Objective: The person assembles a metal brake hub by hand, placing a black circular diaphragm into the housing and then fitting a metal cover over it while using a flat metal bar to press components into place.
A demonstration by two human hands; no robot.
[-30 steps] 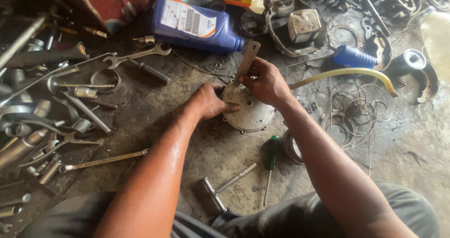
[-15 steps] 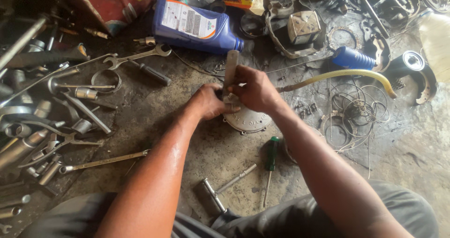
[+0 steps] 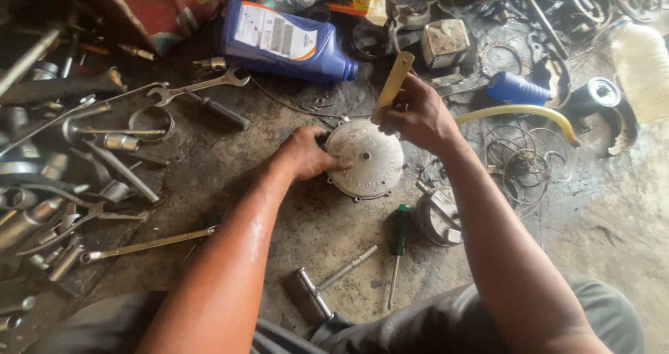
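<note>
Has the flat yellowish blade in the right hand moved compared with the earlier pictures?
Yes. The blade in the right hand now leans right, away from the blue oil bottle; before, it stood nearly upright.
</note>
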